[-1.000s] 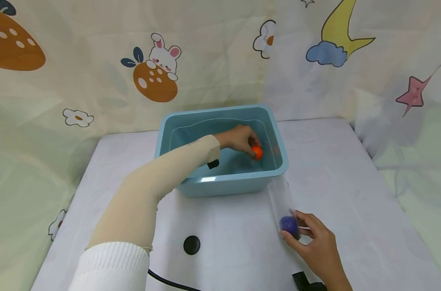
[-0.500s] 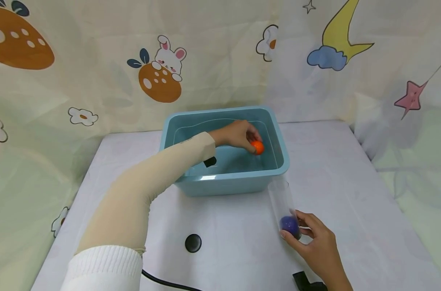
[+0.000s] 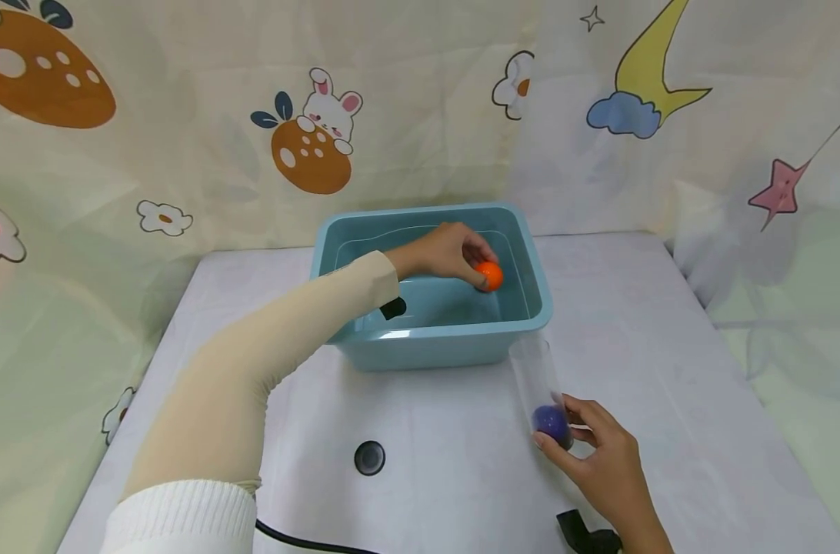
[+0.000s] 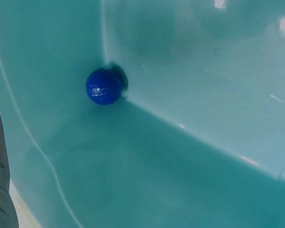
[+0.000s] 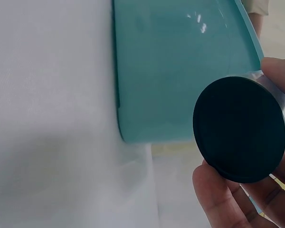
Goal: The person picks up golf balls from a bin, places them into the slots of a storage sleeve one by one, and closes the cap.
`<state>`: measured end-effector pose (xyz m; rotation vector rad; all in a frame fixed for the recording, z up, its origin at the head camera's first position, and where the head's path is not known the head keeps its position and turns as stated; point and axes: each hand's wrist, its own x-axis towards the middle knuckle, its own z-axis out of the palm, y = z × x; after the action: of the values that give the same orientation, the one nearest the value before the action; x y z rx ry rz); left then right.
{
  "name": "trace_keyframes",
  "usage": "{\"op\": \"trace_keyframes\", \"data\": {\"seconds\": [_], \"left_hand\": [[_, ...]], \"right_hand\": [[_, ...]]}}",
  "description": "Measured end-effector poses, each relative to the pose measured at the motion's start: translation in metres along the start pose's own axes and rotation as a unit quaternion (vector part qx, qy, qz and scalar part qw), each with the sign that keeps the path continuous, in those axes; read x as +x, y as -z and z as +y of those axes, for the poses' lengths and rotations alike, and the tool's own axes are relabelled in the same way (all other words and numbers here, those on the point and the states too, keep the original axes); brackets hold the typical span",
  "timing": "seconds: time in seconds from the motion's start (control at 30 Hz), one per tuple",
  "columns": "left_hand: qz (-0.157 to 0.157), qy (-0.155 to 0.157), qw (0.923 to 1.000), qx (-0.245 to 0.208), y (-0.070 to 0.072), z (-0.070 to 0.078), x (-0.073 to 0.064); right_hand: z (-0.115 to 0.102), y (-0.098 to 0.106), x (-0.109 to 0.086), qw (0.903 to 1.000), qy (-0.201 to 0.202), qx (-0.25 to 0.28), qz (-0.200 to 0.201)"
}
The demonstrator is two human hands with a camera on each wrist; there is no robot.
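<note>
My left hand (image 3: 448, 252) pinches an orange ball (image 3: 491, 275) between thumb and fingers, inside the light-blue plastic basin (image 3: 434, 354) near its right end. At the left edge of the left wrist view, only a sliver of this ball shows above a finger. A blue ball (image 4: 104, 86) lies in a corner of the basin; the head view does not show it. My right hand (image 3: 603, 454) grips the lower end of a clear tube (image 3: 528, 368), tilted toward the basin. Inside the tube's bottom sits a purple-blue ball (image 3: 550, 422). A black cap (image 5: 240, 129) closes that end.
On the white-covered table (image 3: 455, 477) lies a round black disc (image 3: 369, 458). A black cable (image 3: 309, 544) runs along the front by the left sleeve. Behind the basin hangs a printed cloth (image 3: 420, 115) with cartoon figures.
The left hand has lifted the orange ball slightly within the basin, and the left forearm has shifted left. The right hand keeps its grip on the tube, barely moving.
</note>
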<state>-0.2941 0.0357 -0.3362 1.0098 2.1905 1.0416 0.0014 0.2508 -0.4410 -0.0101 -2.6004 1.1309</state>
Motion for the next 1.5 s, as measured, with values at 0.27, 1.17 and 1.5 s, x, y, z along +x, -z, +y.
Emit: {"op": "trace_keyframes", "data": {"seconds": [0.27, 1.17, 1.5], "left_hand": [[0.001, -0.015, 0.9999, 0.006, 0.003, 0.016, -0.01], [-0.009, -0.045, 0.9989, -0.005, -0.002, 0.053, -0.044], [-0.03, -0.072, 0.9968, 0.014, -0.004, 0.065, -0.053]], "right_hand": [[-0.002, 0.0, 0.0, 1.0, 0.005, 0.004, 0.001], [-0.012, 0.002, -0.001, 0.9999, 0.016, -0.001, 0.003], [-0.016, 0.006, 0.004, 0.9995, 0.03, 0.008, 0.008]]}}
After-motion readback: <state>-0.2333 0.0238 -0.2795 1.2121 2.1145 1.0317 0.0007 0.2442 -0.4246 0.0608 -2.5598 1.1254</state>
